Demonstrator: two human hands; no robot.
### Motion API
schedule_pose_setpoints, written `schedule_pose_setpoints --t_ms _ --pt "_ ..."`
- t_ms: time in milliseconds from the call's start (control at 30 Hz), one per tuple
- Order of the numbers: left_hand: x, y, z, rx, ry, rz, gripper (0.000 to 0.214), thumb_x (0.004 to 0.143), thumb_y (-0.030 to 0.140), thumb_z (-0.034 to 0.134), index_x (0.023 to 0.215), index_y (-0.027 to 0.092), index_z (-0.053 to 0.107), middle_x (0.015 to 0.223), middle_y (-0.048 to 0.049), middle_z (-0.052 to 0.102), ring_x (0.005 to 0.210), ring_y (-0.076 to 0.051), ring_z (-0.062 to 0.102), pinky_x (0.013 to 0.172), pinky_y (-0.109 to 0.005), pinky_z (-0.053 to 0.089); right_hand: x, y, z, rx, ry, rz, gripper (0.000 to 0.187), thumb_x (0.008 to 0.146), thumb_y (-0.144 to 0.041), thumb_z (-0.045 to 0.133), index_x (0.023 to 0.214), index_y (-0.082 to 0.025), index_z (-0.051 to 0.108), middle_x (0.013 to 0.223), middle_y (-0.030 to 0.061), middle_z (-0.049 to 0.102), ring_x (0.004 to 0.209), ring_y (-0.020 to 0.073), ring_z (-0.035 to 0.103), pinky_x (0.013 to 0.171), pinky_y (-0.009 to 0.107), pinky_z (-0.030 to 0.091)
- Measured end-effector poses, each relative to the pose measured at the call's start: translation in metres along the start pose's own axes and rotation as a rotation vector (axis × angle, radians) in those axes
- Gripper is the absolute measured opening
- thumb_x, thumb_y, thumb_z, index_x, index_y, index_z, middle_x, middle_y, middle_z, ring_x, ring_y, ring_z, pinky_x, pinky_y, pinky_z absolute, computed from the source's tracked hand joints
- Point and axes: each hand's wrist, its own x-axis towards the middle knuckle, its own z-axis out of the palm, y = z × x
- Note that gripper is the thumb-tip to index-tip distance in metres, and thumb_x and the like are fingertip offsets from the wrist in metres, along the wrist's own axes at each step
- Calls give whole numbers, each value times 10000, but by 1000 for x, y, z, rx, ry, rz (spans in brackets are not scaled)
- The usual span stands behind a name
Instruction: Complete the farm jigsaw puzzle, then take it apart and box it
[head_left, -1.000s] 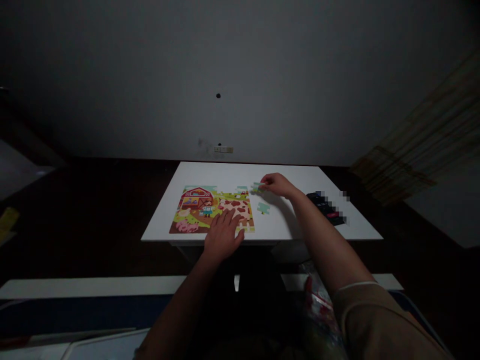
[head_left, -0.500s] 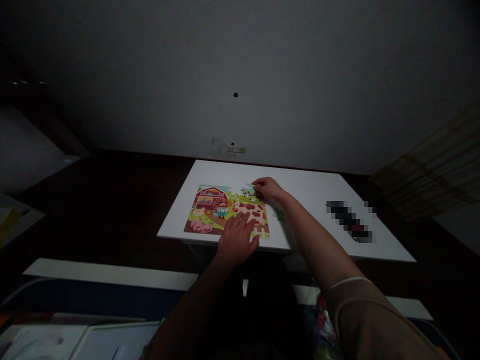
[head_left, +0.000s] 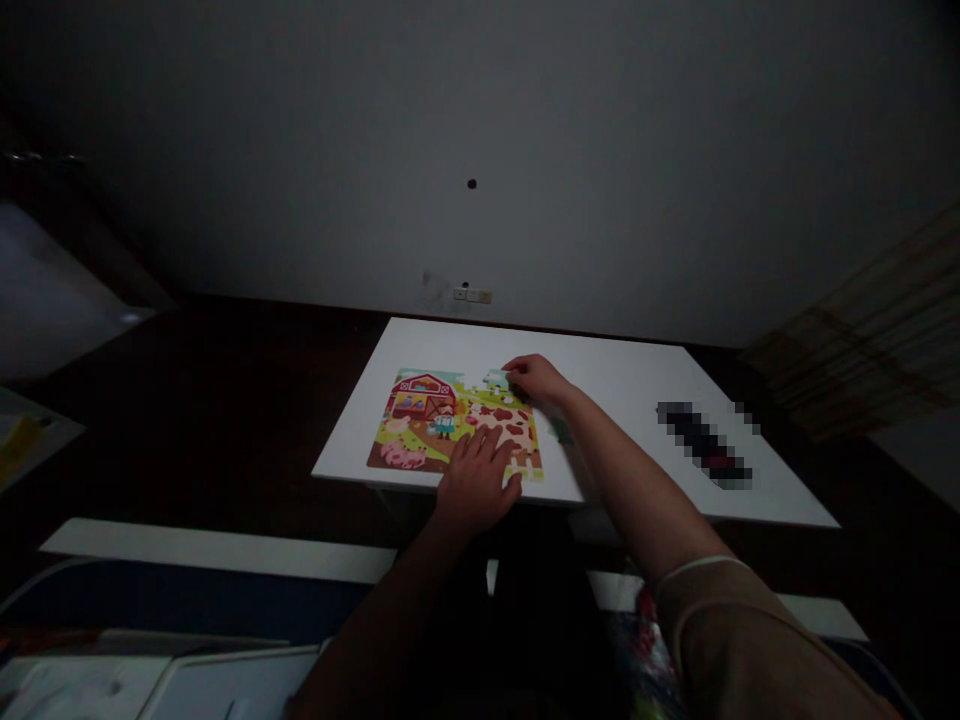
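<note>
A farm-scene jigsaw puzzle [head_left: 421, 428], with a red barn, pink pigs and a spotted cow, lies mostly assembled on the white table [head_left: 600, 385]. Its top edge has a gap right of the barn. My left hand [head_left: 477, 484] rests flat on the lower right part, fingers spread over the cow. At the upper right edge, my right hand [head_left: 537, 378] pinches a pale blue-green puzzle piece [head_left: 496, 378] against the puzzle; the fingertips partly hide it. Beneath my right forearm lies a loose green piece [head_left: 559, 430], partly covered.
A dark, pixelated object [head_left: 705, 445] lies on the table's right side. The wall [head_left: 300, 200] with a socket strip [head_left: 472, 295] stands behind the table. In front are a white bar [head_left: 217, 550] and boxes [head_left: 232, 685] at lower left.
The piece at my right fingertips sits slightly differently, showing more pale blue at the puzzle's top edge. My left hand stays in place on the puzzle; the view has shifted slightly.
</note>
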Motion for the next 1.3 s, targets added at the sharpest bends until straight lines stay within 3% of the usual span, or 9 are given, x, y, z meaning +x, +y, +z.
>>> schedule_pose_setpoints --t_ms 400,733,933,1133,1300 --pt "1 0 2 6 1 -7 454 899 422 533 1327 272 535 1456 -57 494 1365 -308 404 1136 -545 344 3 6 4 -103 46 -33 238 835 -189 607 1040 -148 721 808 64 722 683 138 626 624 210 473" --pt "1 3 -4 7 -17 -7 451 903 391 526 1337 270 554 1449 -90 493 1363 -364 398 1111 -599 342 6 -20 22 -118 61 -116 298 818 -171 607 1102 -181 697 897 64 722 780 159 633 726 242 487" --pt "0 1 -1 4 -18 0 453 907 384 516 1317 197 558 1457 -116 479 1365 -339 400 1142 -548 331 8 -31 32 -192 55 -153 301 787 -168 653 1083 -180 712 926 69 715 770 162 617 721 242 464" --pt "-1 0 -1 -7 -16 -13 448 920 405 493 1331 239 548 1463 -91 476 1376 -335 392 1145 -556 323 11 -32 34 -283 38 -185 287 813 -178 650 1093 -182 711 898 66 709 760 164 611 714 253 454" --pt "-2 -1 0 -5 -20 -13 446 914 422 508 1321 245 548 1466 -84 476 1376 -325 389 1156 -533 319 12 -36 37 -384 22 -240 281 787 -266 732 1061 -203 726 956 92 695 838 198 627 803 287 470"
